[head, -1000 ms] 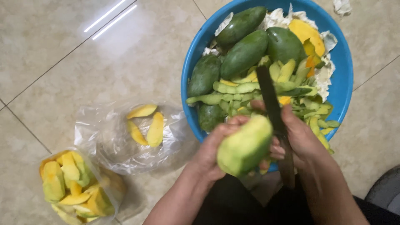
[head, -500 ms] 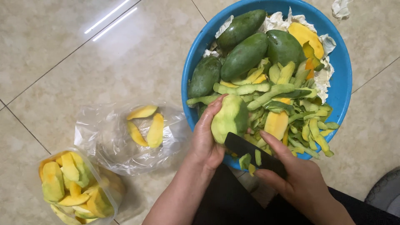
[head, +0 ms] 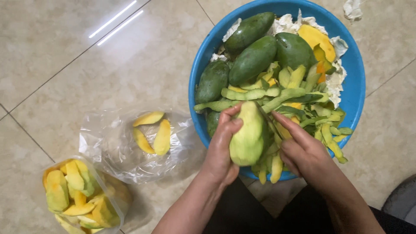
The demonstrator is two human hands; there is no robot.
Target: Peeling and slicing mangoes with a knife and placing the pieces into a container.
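- Since half a second ago the knife [head: 265, 118] has swung up from below the mango [head: 248, 134] to lie along its right side.
- The left hand [head: 221, 147] cups the half-peeled mango over the blue basin's [head: 356, 82] near rim.
- The right hand [head: 303, 149] is closed round the knife.
- Peels [head: 294, 93], whole green mangoes [head: 253, 58], and bags of slices [head: 78, 195] lie nearby.

Your left hand [head: 221, 149] and right hand [head: 303, 149] are bare, without gloves, rings or sleeves. Dark clothing covers your lap below both forearms.

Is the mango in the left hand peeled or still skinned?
Mostly peeled: the mango in the left hand shows pale yellow-green flesh, no dark skin visible.
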